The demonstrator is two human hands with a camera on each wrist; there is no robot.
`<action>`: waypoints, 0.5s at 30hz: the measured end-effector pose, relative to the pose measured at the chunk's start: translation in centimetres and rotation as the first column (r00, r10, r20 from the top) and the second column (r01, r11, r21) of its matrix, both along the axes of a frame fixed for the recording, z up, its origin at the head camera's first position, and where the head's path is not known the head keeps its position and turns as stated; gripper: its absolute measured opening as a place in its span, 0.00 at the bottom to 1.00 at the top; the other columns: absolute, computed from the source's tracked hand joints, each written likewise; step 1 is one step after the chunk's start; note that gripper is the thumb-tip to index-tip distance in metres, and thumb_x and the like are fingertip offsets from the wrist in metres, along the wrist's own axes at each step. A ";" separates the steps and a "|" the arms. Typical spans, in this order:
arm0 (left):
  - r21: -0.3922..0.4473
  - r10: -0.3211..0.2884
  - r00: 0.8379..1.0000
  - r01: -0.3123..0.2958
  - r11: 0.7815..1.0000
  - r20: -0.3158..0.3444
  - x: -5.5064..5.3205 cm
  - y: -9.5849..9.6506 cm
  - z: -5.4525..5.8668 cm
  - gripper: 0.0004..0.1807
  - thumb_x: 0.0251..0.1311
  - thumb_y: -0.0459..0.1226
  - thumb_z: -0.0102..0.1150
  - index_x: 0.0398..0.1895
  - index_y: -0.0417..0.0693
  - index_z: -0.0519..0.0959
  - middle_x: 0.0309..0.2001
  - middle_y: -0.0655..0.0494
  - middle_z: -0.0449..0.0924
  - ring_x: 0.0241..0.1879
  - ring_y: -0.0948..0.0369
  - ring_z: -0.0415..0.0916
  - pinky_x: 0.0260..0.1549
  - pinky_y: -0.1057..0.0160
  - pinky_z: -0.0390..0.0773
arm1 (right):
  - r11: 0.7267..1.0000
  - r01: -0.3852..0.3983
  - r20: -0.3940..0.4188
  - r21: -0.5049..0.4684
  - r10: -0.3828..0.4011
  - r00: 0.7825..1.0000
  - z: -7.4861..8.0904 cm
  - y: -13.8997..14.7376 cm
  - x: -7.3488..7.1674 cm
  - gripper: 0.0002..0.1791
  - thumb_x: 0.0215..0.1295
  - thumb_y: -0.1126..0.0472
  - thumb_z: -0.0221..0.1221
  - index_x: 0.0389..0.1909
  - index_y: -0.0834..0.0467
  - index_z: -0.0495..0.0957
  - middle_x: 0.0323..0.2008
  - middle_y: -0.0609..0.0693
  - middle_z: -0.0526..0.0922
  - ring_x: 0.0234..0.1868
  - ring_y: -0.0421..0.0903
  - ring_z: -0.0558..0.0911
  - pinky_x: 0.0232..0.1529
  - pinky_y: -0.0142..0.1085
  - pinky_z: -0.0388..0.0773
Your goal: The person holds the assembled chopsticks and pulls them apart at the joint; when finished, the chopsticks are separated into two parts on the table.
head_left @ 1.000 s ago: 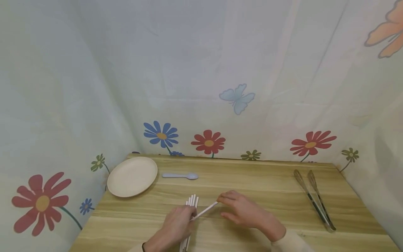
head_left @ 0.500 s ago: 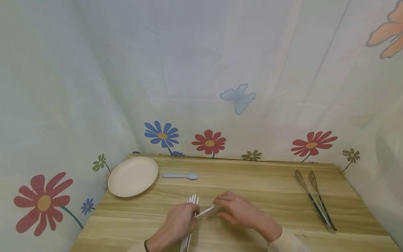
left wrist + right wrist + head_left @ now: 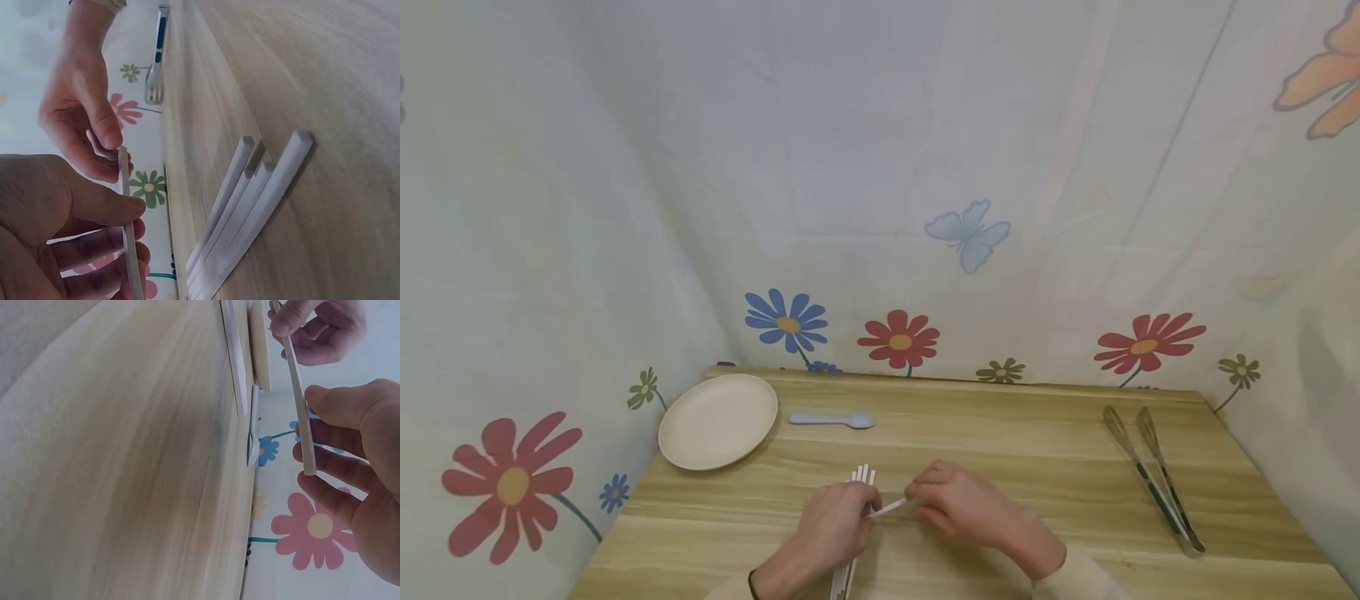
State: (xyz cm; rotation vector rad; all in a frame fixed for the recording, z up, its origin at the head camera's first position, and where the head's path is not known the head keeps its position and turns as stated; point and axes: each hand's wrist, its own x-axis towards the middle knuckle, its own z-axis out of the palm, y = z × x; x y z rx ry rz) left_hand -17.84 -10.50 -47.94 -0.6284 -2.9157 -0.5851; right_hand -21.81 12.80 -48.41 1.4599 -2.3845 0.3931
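Observation:
Between both hands, in the head view, stretches a thin white chopstick (image 3: 890,507), held at a slant. My left hand (image 3: 833,523) pinches one part of it between thumb and fingers; the left wrist view shows that grip on the chopstick (image 3: 124,178) up close. Thumb and fingers of my right hand (image 3: 966,507) pinch it nearer the other end, and the square end of the chopstick (image 3: 296,378) shows between those fingers in the right wrist view. Several more white chopsticks (image 3: 253,219) lie side by side on the table, partly hidden by the left hand from above.
A cream plate (image 3: 718,421) lies at the table's back left. A pale lilac spoon (image 3: 823,419) is to its right. Metal tongs (image 3: 1192,546) with dark grips lie on the right side of the wooden table (image 3: 1000,417). A flowered curtain (image 3: 850,167) surrounds the back and sides.
My right hand has slid left and slightly down toward the left hand, so less chopstick shows between them. The left hand has barely shifted.

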 end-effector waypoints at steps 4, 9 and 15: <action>-0.002 -0.015 1.000 0.015 1.000 -0.013 0.2 0.2 0.2 0.09 0.45 0.32 0.68 0.29 0.57 0.83 0.24 0.67 0.79 0.23 0.69 0.71 0.20 0.70 0.68 | 1.000 -0.016 -0.063 -0.016 0.015 0.998 0.0 -0.3 0.2 0.09 0.56 0.61 0.67 0.39 0.54 0.85 0.36 0.43 0.83 0.39 0.39 0.80 0.44 0.30 0.78; -0.006 -0.039 0.999 0.039 0.999 -0.038 0.3 0.4 0.4 0.08 0.46 0.33 0.69 0.28 0.57 0.84 0.25 0.66 0.80 0.24 0.68 0.73 0.21 0.69 0.70 | 1.000 0.003 -0.104 -0.025 -0.006 0.995 0.0 -0.8 0.5 0.05 0.55 0.61 0.67 0.33 0.52 0.85 0.31 0.41 0.81 0.34 0.38 0.78 0.39 0.27 0.76; -0.009 -0.048 0.997 0.048 0.999 -0.057 0.3 0.4 0.6 0.06 0.48 0.35 0.70 0.28 0.57 0.86 0.27 0.66 0.81 0.28 0.66 0.77 0.25 0.67 0.74 | 0.998 0.048 -0.107 -0.031 -0.051 0.993 -0.1 -1.0 0.8 0.02 0.56 0.62 0.65 0.30 0.52 0.84 0.28 0.40 0.79 0.32 0.37 0.77 0.37 0.27 0.76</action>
